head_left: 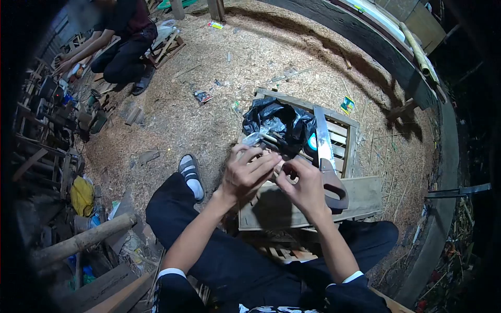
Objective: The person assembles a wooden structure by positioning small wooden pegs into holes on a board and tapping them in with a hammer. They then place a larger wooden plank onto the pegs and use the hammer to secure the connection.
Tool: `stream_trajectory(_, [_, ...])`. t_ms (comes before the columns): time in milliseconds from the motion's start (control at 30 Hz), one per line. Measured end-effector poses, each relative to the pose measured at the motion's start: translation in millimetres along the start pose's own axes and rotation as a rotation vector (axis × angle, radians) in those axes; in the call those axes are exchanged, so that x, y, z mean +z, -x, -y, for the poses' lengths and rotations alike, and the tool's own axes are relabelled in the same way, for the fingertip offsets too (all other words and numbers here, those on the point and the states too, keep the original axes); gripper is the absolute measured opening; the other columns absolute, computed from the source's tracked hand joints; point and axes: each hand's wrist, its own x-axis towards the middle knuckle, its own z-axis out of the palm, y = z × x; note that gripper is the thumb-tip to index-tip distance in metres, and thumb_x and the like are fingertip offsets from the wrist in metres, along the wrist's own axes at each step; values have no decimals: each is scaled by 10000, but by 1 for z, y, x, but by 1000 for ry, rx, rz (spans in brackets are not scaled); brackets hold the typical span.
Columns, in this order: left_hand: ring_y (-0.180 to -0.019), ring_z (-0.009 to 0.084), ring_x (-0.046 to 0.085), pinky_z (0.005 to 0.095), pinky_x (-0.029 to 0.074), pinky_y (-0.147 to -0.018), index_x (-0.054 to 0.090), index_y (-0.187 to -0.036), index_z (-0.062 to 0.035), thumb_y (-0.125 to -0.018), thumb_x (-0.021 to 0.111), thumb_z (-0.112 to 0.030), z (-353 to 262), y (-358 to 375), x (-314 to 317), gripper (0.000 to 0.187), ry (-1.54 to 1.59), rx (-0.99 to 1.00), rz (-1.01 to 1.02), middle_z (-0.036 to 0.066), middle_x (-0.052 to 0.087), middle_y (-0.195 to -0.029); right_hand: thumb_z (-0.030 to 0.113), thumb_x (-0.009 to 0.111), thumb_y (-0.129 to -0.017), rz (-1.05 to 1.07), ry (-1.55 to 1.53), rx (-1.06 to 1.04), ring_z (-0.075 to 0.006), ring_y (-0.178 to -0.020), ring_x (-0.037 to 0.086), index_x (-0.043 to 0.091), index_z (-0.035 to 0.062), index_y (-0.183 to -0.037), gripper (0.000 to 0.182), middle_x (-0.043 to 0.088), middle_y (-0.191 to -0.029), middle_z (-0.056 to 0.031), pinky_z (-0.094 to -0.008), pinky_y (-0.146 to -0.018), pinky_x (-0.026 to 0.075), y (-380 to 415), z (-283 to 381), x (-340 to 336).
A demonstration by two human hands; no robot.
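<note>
My left hand (pixel 246 169) and my right hand (pixel 304 188) meet at the fingertips over a wooden crate (pixel 365 195). Between the fingers is a small pale piece, partly hidden, that looks like wood. The fingers of both hands are bent round it. Just beyond them a black plastic bag (pixel 292 122) lies crumpled on the crate, with a clear plastic piece at its near side. A hand saw (pixel 324 146) rests to the right of my right hand, its dark handle toward me. A round blue and white item (pixel 312 141) sits between bag and saw.
A co-worker (pixel 125 47) crouches at the upper left beside piled wood scraps. Sawdust covers the ground (pixel 172 115). A round log (pixel 86 241) and a yellow bag (pixel 82 195) are at the lower left. A thick beam (pixel 360 31) crosses the upper right.
</note>
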Motion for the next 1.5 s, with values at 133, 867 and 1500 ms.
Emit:
stream_trajectory(133, [-1079, 206, 673, 438, 435, -1002, 796, -1124, -148, -837, 813, -236, -15, 33, -13, 301, -2, 104, 47, -34, 777, -1200, 133, 763, -858, 79, -115, 105, -350, -764, 717, 729, -24, -888, 164, 721, -859, -182, -431, -718, 557, 33, 12, 1])
stream_trajectory(867, [-1189, 227, 579, 476, 307, -1124, 789, -1138, -169, -757, 870, -278, -74, 101, -17, 405, 44, -484, 138, -19, 764, -1232, 12, 765, -911, -40, -366, 162, -282, -888, 732, 784, -1, -1055, 145, 768, -929, -159, -365, -777, 560, 105, -24, 63])
stream_trajectory(1500, [-1333, 282, 508, 507, 254, -1193, 785, -1139, -129, -751, 872, -325, -56, 111, 5, 443, 43, -568, 157, 24, 667, -1435, 16, 805, -835, -75, -105, -6, -298, -916, 676, 805, 47, -1008, 175, 743, -1007, -99, -386, -800, 544, 85, -31, 82])
